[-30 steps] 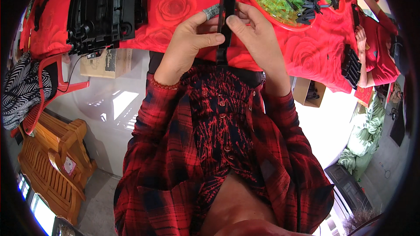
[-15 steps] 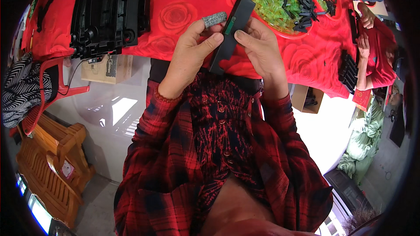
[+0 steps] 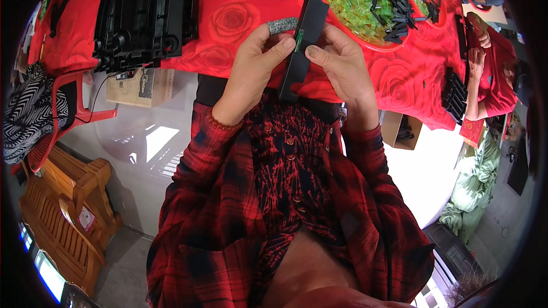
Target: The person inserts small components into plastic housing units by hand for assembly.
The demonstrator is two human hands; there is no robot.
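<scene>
Between my two hands is a long, flat black plastic strip (image 3: 313,14), tilted, with notches at its ends. A small green translucent piece (image 3: 299,40) sits at its middle, close to the left edge. My left hand (image 3: 255,60) is closed on the strip, its thumb tip against the green piece. Grey patterned wrapping (image 3: 283,25) covers one of its fingers. My right hand (image 3: 342,63) pinches the strip from the other side, thumb on the front face. The fingers behind the strip are hidden.
A red basin (image 3: 394,47) of yellow-green pieces and small black parts stands beyond my right hand, another behind it. Long black mouldings (image 3: 142,17) lie at left on the red tablecloth (image 3: 228,0). A co-worker's hands (image 3: 476,60) show at right; a red chair (image 3: 85,117) stands left.
The strip has turned slightly more upright, its left edge now facing me more. My left thumb has shifted right onto the green piece. Both hands keep their hold.
</scene>
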